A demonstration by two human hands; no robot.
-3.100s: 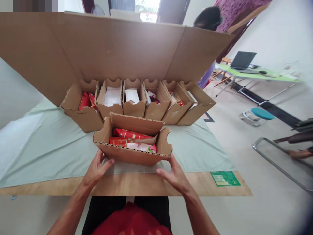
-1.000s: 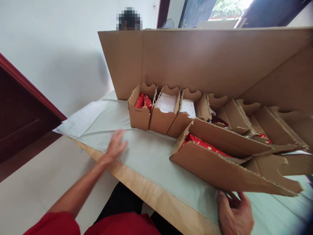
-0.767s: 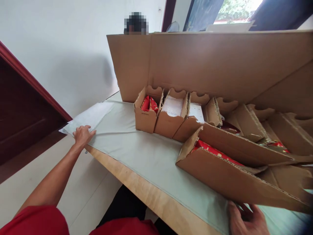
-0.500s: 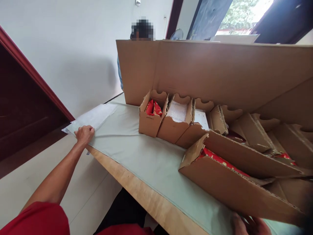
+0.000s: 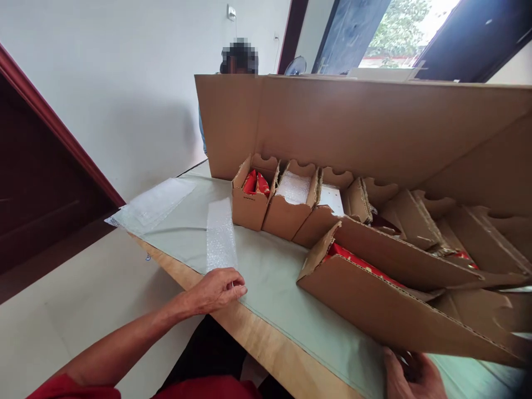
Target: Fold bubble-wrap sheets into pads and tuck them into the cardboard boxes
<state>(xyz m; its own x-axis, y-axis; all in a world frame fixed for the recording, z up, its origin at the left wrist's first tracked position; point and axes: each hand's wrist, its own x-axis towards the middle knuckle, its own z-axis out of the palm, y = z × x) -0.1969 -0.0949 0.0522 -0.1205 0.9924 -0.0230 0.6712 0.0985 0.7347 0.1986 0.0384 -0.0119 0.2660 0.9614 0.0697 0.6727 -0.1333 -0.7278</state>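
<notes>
My left hand (image 5: 222,289) is closed at the near end of a narrow strip of clear bubble wrap (image 5: 221,235), over the table's front edge. The strip lies on the green-grey cloth, its far end by the small cardboard bins. My right hand (image 5: 413,374) rests at the bottom right, below the long cardboard bin (image 5: 394,310). Its fingers are curled, and what they hold, if anything, is too unclear to make out. More bubble wrap sheets (image 5: 153,202) lie at the table's left corner.
A row of cardboard bins holds red packets (image 5: 256,183), a bubble wrap bundle (image 5: 293,187) and a white panel (image 5: 331,198). Behind them rises a tall cardboard screen (image 5: 332,122), with a person (image 5: 240,58) beyond it. The table's wooden edge (image 5: 266,338) runs along the front.
My left hand has moved right from the bubble wrap sheets at the corner, bringing a strip with it across the cloth. My right hand stays near the long bin.
</notes>
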